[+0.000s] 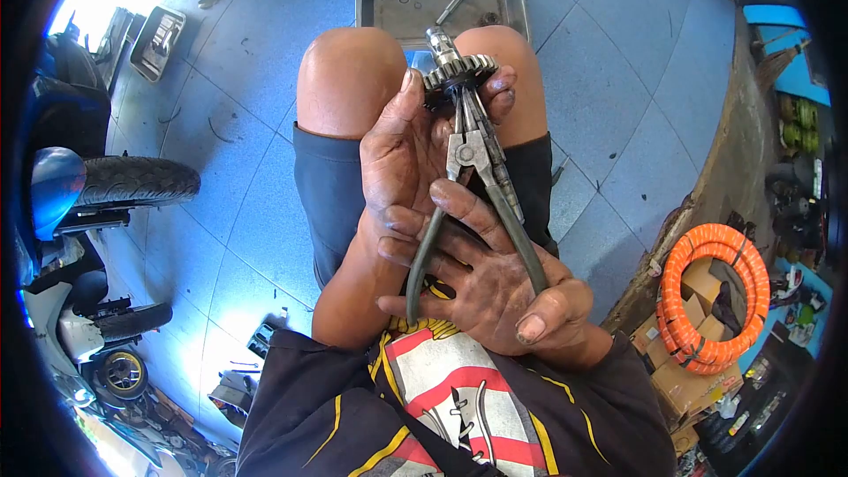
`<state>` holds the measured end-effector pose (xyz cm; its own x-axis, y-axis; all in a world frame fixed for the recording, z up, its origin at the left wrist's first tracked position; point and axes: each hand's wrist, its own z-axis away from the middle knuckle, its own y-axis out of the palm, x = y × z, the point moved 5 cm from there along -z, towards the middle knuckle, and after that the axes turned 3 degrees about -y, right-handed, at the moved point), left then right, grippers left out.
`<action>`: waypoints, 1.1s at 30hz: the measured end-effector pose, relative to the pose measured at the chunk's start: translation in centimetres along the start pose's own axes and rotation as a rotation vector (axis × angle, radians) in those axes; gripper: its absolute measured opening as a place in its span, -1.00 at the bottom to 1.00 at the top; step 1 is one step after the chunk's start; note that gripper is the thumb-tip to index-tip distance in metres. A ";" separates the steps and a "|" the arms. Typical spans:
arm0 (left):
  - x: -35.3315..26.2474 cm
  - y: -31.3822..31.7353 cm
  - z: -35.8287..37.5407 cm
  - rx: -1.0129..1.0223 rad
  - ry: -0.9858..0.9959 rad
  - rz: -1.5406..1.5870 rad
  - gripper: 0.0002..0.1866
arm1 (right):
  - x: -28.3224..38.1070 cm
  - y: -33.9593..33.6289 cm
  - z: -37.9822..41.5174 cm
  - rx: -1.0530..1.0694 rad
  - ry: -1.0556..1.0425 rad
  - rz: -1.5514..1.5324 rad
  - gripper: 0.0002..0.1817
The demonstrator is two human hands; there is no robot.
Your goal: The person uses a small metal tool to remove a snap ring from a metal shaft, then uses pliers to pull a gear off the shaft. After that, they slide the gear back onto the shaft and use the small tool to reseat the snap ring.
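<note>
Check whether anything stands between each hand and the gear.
Nothing visible for the left hand: it holds the gear directly. Between the right hand and the gear stand the pliers, handles across that hand, tips up at the gear's middle. A metal rod lies alongside them.

At left, a black tyre [146,180] shows beside a blue panel [58,185]; a small tray [140,54] sits on the tiled floor [256,212]. At right, an orange hose coil [675,305] overlaps cardboard boxes [687,393], below a broom [781,60].
</note>
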<state>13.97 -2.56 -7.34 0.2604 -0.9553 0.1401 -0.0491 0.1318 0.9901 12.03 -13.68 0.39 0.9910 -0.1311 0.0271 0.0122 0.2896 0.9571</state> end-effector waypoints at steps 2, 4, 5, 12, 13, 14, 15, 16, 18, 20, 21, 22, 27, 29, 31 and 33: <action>0.0 -0.1 0.0 -0.025 0.023 -0.039 -0.31 | 0.0 -0.1 0.0 0.005 -0.002 -0.017 0.26; 0.0 0.1 0.0 -0.006 0.012 -0.012 -0.30 | 0.0 -0.1 0.0 0.006 0.018 -0.020 0.26; 0.0 0.2 0.0 0.012 0.001 0.014 -0.30 | 0.1 -0.1 0.1 0.006 0.017 -0.020 0.26; -0.1 0.2 0.0 -0.005 0.008 0.009 -0.30 | 0.4 0.2 0.4 0.016 0.033 -0.089 0.25; 0.0 0.2 0.0 -0.008 0.011 0.011 -0.30 | 0.4 0.2 0.3 0.010 0.035 -0.074 0.26; 0.0 0.2 0.0 -0.012 0.014 0.013 -0.29 | 0.3 0.2 0.3 0.010 0.035 -0.075 0.26; 0.1 0.2 0.0 -0.013 0.014 0.013 -0.29 | 0.2 0.1 0.3 0.010 0.030 -0.074 0.26; 0.1 0.2 0.0 -0.002 0.008 0.026 -0.29 | 0.1 0.1 0.3 0.010 0.025 -0.073 0.26; 0.2 0.3 0.0 0.008 0.003 0.040 -0.28 | 0.0 0.1 0.3 0.016 0.027 -0.082 0.26; 0.1 0.3 0.1 -0.026 0.020 -0.001 -0.27 | 0.0 -0.1 0.3 0.022 0.029 -0.091 0.26; 0.0 0.2 0.1 -0.026 0.020 -0.001 -0.27 | 0.0 -0.1 0.3 0.066 0.025 -0.069 0.22; -0.1 0.0 0.0 0.006 0.011 -0.002 -0.27 | 0.1 0.0 0.3 0.110 0.022 -0.048 0.18; 0.0 0.5 0.1 0.043 0.009 -0.017 -0.25 | 0.4 -0.1 0.6 0.140 0.047 -0.085 0.17; 0.0 0.4 0.0 -0.065 0.035 -0.087 -0.26 | 0.4 0.0 0.7 0.148 0.047 -0.093 0.17; -0.1 0.1 0.1 -0.072 0.013 -0.135 -0.30 | 0.4 -0.3 0.7 0.045 0.035 -0.095 0.21; 0.0 -0.1 0.1 -0.080 -0.007 -0.183 -0.33 | 0.4 -1.4 0.6 0.080 0.012 -0.064 0.17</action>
<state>13.86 -2.57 -7.46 0.2512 -0.9670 -0.0419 0.0753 -0.0237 0.9969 12.30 -14.71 -0.71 0.9900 -0.1355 -0.0382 0.0656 0.2041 0.9768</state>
